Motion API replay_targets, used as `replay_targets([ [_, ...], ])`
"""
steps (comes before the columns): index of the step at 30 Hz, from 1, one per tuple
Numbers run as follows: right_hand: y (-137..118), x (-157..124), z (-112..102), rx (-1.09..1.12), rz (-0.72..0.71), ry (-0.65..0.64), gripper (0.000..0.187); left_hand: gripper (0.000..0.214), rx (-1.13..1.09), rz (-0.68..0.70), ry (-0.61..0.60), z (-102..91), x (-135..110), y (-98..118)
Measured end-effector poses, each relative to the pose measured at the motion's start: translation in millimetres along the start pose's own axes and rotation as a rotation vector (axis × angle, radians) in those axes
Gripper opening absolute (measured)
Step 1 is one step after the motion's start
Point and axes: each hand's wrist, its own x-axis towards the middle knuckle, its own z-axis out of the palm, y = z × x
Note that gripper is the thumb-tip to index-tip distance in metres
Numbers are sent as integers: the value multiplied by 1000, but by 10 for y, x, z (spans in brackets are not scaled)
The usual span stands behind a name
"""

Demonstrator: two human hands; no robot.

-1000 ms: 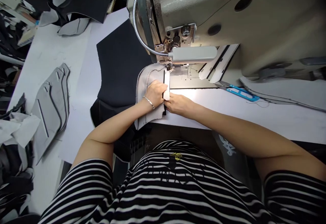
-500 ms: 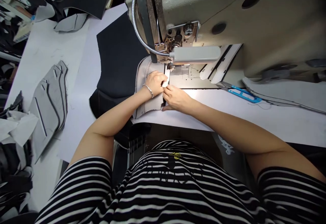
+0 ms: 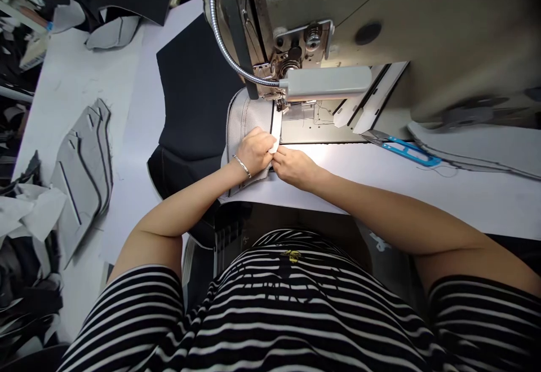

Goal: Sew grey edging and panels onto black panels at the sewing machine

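Note:
A grey fabric piece with a stitched, curved edge lies under the sewing machine's needle area. Along its right edge runs a white strip beside a dark line. My left hand, with a silver bracelet at the wrist, rests on the fabric and pinches the white strip's near end. Fingers closed, my right hand grips the fabric's right edge just below, touching the left fingertips. What lies between the right fingertips is mostly hidden.
Blue-handled thread snips lie right of the machine bed. Black fabric spreads to the left, with grey cut panels beyond it. A grey lamp on a flexible metal neck hangs over the bed. More grey fabric lies far right.
Both hands have shifted slightly toward my body, still at the fabric's edge. More of the white strip shows between the left hand and the needle. The view has also moved a little.

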Motion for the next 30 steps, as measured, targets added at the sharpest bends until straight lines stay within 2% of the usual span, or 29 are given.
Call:
replay_targets([
  [5, 13, 4, -1, 68, 28, -36, 35, 17, 61, 0, 14, 31, -24, 45],
  [12, 143, 49, -54, 135, 162, -135, 34, 19, 50, -36, -8, 89, 118, -65],
  [20, 347, 128, 23, 198, 315, -94, 28, 19, 8, -114, -26, 116, 382, -225],
  [22, 352, 115, 46, 190, 291, -52, 31, 18, -25, -150, -18, 125, 421, -260],
  [26, 293, 62, 59, 149, 121, 20, 39, 19, -106, -207, 31, 140, 420, -282],
  [30, 233, 66, -28, 114, 143, -83, 38, 20, -72, -162, 85, 182, 353, -244],
])
